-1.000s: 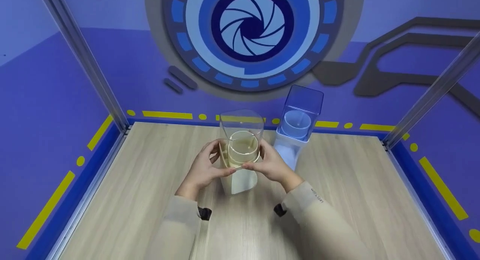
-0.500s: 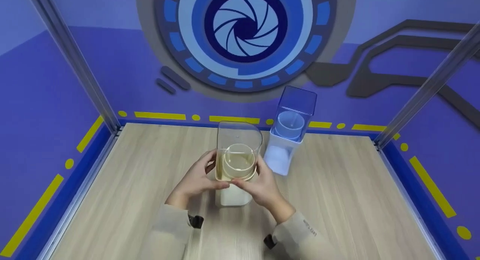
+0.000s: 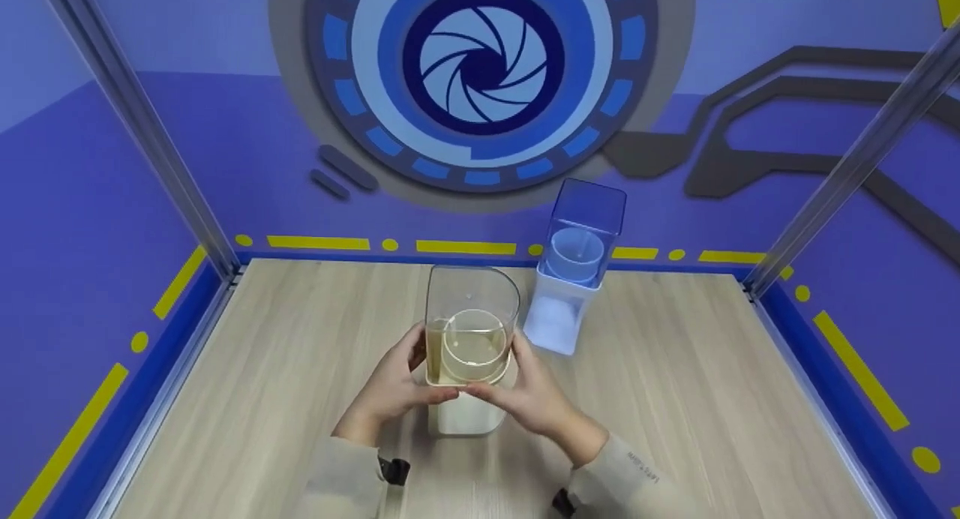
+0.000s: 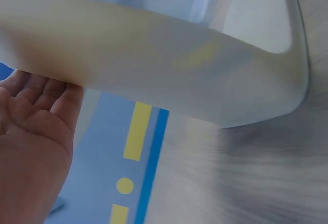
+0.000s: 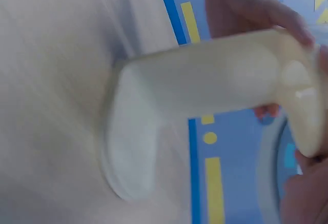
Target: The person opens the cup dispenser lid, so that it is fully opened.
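A cream dispenser [image 3: 465, 418] with a clear upper container and a round cup inside stands upright between my two hands. My left hand [image 3: 386, 388] grips its left side below the clear part, thumb across the front rim. Opposite it, my right hand [image 3: 544, 399] holds the right side, and the two thumbs nearly meet. In the right wrist view, the dispenser's [image 5: 205, 78] foot is close to the table; I cannot tell if it touches. Its pale side fills much of the left wrist view, with the left palm [image 4: 38, 152] beside it.
Behind and to the right stands a similar blue-white dispenser [image 3: 555, 320] with a tinted clear top. The wooden table [image 3: 300, 339] is bounded by purple printed walls [image 3: 195, 174] and metal corner posts [image 3: 142, 129].
Both hands have brought the cream dispenser nearer to me and turned it to stand straighter. The blue-white dispenser has stayed on the table while the head view shifted a little.
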Demonstrator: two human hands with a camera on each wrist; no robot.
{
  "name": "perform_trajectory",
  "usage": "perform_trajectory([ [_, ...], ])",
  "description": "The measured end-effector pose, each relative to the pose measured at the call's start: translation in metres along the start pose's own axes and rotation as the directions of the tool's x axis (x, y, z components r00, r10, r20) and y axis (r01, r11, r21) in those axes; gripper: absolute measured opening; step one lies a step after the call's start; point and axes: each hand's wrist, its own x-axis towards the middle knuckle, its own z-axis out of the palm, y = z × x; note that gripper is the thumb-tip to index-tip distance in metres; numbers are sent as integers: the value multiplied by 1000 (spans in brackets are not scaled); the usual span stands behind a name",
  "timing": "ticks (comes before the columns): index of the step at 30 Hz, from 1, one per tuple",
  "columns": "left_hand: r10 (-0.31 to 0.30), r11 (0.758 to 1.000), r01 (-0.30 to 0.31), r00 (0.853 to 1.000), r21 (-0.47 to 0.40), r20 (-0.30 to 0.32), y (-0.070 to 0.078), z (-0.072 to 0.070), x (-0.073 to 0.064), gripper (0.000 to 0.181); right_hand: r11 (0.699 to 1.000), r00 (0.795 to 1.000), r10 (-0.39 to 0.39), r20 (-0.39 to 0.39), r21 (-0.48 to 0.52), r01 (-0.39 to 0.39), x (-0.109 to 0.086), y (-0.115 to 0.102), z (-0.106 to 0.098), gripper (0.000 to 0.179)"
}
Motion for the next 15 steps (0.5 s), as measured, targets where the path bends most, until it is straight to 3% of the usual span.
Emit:
perform_trajectory([
  [3,2,999,-3,1000,-44,-12,-5,3,1,112,1000,997,-17,72,17,16,12,-16,-20,111],
  [8,15,999,-15,1000,-47,-2,-7,3,2,109,983,987,-148,68,116,140,39,-49,-38,137],
  [11,21,999,-21,1000,-39,-4,-7,1,2,105,976,978,-189,94,130,176,50,-59,-36,129],
  [15,39,999,-39,999,-34,-6,-4,1,2,101,982,979,-171,112,94,161,55,-60,-31,107],
])
